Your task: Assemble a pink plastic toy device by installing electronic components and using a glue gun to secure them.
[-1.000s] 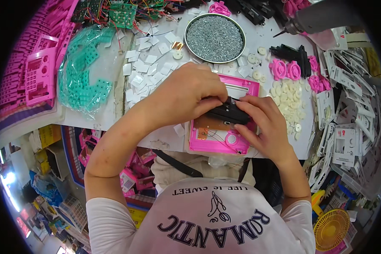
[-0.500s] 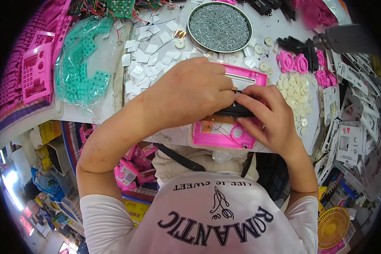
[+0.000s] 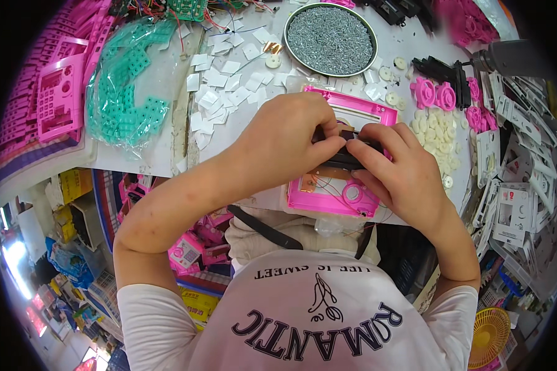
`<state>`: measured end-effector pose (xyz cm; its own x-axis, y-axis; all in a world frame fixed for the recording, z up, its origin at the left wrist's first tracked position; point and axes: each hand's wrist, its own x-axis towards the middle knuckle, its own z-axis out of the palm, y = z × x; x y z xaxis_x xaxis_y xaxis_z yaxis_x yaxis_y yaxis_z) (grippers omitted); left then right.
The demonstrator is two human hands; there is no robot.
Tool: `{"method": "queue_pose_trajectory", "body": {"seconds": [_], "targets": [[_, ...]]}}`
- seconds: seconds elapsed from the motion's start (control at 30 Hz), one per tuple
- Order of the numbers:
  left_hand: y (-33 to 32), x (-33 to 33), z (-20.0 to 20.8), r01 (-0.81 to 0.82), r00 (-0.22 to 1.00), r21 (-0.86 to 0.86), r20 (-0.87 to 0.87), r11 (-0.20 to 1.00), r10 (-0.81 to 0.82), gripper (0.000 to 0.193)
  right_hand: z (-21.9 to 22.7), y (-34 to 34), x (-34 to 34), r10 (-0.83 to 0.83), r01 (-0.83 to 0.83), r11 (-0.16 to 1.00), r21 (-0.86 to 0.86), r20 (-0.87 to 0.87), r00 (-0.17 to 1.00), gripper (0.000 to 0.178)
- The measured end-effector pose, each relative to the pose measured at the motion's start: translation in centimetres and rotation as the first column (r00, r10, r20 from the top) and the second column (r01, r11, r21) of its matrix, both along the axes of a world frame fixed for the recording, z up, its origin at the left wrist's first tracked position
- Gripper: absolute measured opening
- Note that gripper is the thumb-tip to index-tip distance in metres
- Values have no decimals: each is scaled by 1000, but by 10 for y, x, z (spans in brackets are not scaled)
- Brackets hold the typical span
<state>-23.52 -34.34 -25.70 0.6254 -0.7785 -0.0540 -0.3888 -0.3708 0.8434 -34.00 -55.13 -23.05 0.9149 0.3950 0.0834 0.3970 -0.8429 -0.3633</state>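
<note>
A white table (image 3: 178,133) spreads around the grip; directly under it lies a pink casing (image 3: 322,201). Beyond stands a round dish (image 3: 334,75). The left hand (image 3: 297,128) bends its fingers, on what I cannot tell; the right hand (image 3: 408,170) grips a black part (image 3: 348,162) over the casing, between both hands.

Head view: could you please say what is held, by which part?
The right grip holds the black part by its right end; the left grip cannot be judged.

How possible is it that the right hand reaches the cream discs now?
Probably yes: the cream discs lie uncovered just beyond the right hand, with nothing visible between, though its fingers are at the black part.
</note>
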Motion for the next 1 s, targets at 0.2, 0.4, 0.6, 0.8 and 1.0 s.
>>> {"method": "queue_pose_trajectory", "body": {"seconds": [0.2,0.4,0.6,0.8,1.0], "targets": [[-8,14,1,39,998,-2,-46,999,-39,11,1,1,-1,1,-2,1000,-17,-44,999,37],[-23,32,23,215,976,248,-99,945,-196,13,3,4,-5,-7,2,998,-70,-71,997,46],[-30,33,23,292,947,302,39,908,-318,16,7,2,-4,23,-33,995,-94,-106,994,53],[-29,33,24,289,957,287,-53,913,-286,16,12,2,-2,27,-49,992,-114,-185,982,60],[-21,30,22,209,978,198,-58,958,-201,16,11,5,-3,38,-54,992,-113,-135,990,57]]}}
